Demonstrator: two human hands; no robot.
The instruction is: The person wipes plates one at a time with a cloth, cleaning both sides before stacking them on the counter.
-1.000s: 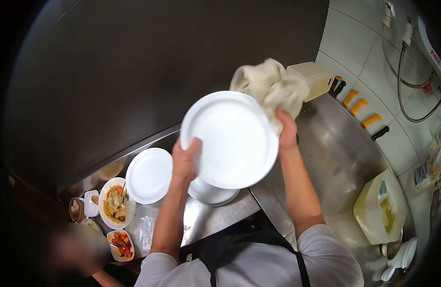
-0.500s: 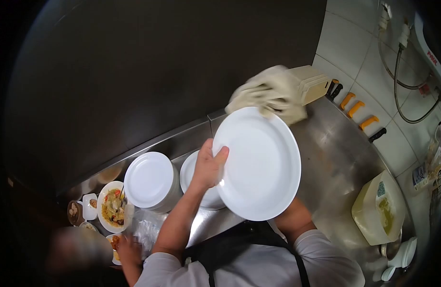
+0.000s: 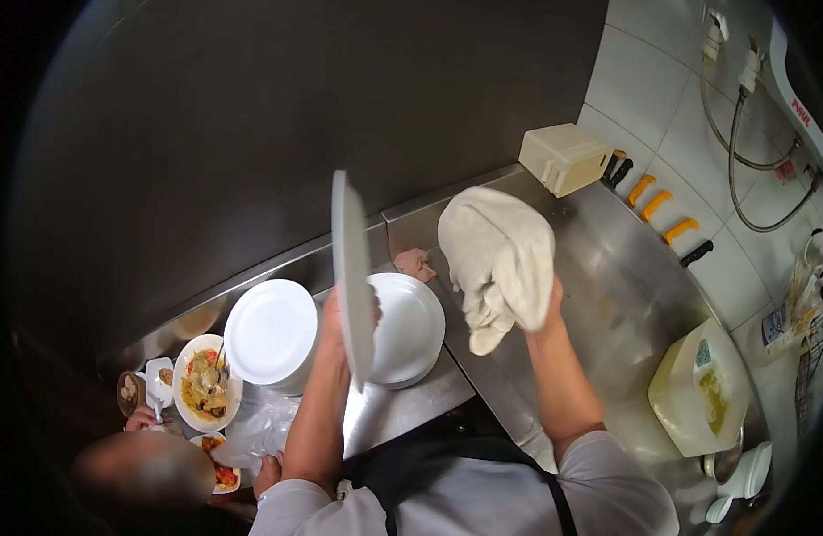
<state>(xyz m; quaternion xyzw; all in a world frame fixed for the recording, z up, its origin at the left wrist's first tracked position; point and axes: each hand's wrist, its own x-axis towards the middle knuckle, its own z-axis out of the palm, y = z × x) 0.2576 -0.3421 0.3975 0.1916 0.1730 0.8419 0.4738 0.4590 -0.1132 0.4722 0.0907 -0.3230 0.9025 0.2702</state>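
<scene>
A large white plate (image 3: 352,277) stands nearly edge-on in my left hand (image 3: 333,320), whose fingers grip its lower part. My right hand (image 3: 551,308) holds a cream cloth (image 3: 498,259), bunched and hanging over the metal surface; the cloth hides most of its fingers. Just right of the held plate, another round white plate (image 3: 407,329) lies on the counter, partly covered by my left hand. A tall stack of white plates (image 3: 271,332) is left of my left forearm.
Bowls of food (image 3: 209,382) and another person's hands (image 3: 143,418) are at the lower left. A pink cloth (image 3: 415,264) lies near the wall. On the right are a cream box (image 3: 568,161), several knives (image 3: 654,205) and a tub of yellowish liquid (image 3: 701,393).
The plate in my left hand has moved left and turned edge-on. My right hand with the cloth has come away from it, lower. The other person's hand has shifted.
</scene>
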